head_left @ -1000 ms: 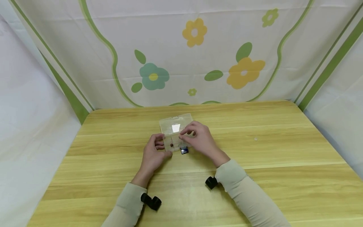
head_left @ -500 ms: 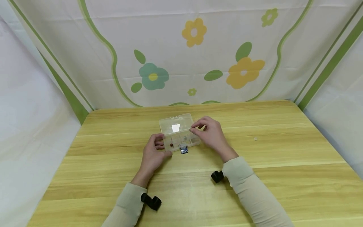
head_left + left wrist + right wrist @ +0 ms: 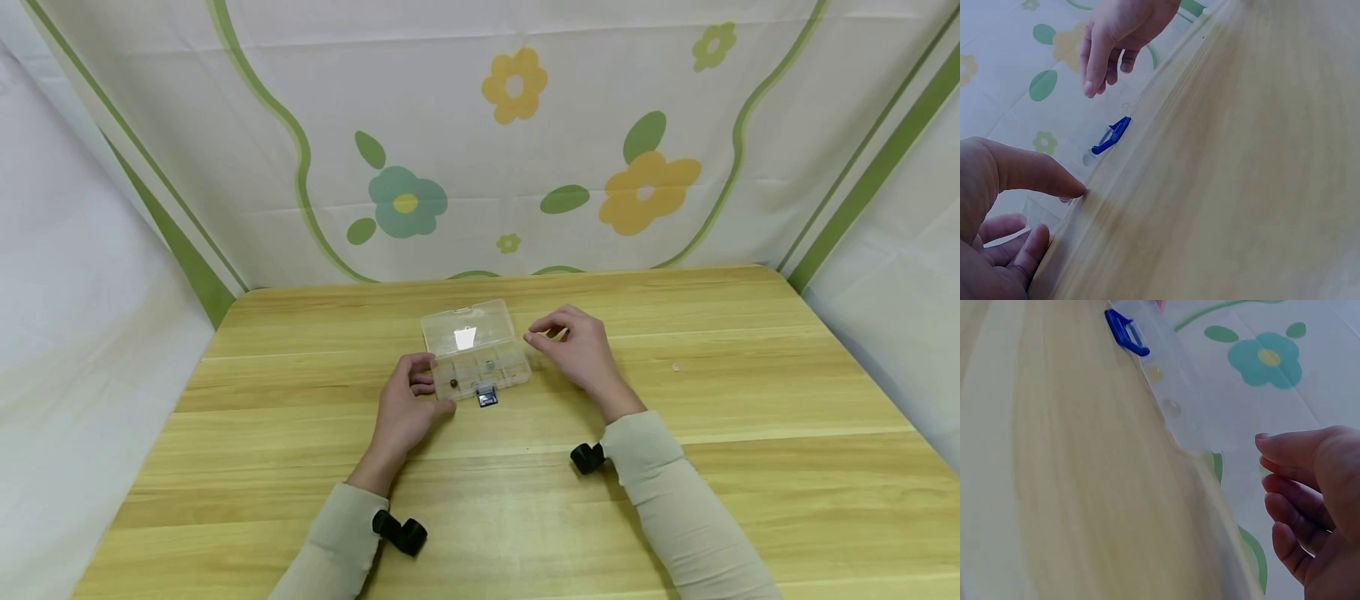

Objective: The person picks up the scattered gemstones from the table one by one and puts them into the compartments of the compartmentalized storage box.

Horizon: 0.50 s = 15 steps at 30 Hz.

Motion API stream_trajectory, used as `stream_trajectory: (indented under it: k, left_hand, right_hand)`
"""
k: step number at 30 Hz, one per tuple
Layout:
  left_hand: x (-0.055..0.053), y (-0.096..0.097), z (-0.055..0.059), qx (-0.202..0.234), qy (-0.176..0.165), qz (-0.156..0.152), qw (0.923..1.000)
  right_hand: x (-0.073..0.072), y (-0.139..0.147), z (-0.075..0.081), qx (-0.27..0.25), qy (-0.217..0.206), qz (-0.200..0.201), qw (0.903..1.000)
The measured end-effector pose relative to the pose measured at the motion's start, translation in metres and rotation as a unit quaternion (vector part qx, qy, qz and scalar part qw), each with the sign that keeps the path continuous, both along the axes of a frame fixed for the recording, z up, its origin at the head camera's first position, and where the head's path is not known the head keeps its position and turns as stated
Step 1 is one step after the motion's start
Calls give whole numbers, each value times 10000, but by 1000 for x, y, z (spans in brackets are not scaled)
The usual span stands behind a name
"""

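Note:
A clear plastic compartment box [image 3: 467, 373] stands on the table, its see-through lid [image 3: 468, 327] raised at the back. My left hand [image 3: 407, 407] grips its left end, thumb at the front and fingers at the back. A blue latch [image 3: 487, 396] sticks out at the front. Inside lie a dark red bead [image 3: 453, 383] and a greenish bead [image 3: 490, 365]. The right wrist view adds a yellowish bead [image 3: 1155, 373] and a pale bead [image 3: 1172, 407]. My right hand [image 3: 577, 346] hovers right of the box, fingers loosely bent, with nothing visible between the fingertips.
A small clear bead [image 3: 677, 367] lies on the wooden table [image 3: 750, 483], to the right of my right hand. A white cloth [image 3: 465, 133] with flowers hangs behind the table, and plain white cloth hangs on both sides. A small black camera is on each wrist.
My right hand has drawn out from over the box and moved right, uncovering the middle and right compartments. The left hand and the box have stayed in place.

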State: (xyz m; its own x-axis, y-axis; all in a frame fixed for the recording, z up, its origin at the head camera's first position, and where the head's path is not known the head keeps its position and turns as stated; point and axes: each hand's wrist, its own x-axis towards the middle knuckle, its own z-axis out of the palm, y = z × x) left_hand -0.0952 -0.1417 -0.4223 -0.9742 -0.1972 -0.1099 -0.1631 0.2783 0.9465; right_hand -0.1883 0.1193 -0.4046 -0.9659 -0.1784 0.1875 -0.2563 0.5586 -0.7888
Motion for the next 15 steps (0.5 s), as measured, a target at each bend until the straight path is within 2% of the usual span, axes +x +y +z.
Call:
stream_trajectory:
  k: [15]
  left_hand:
    - [0, -1, -1, 10, -4, -22, 10000]
  right_hand:
    - [-9, 29, -9, 380, -151, -390, 9984]
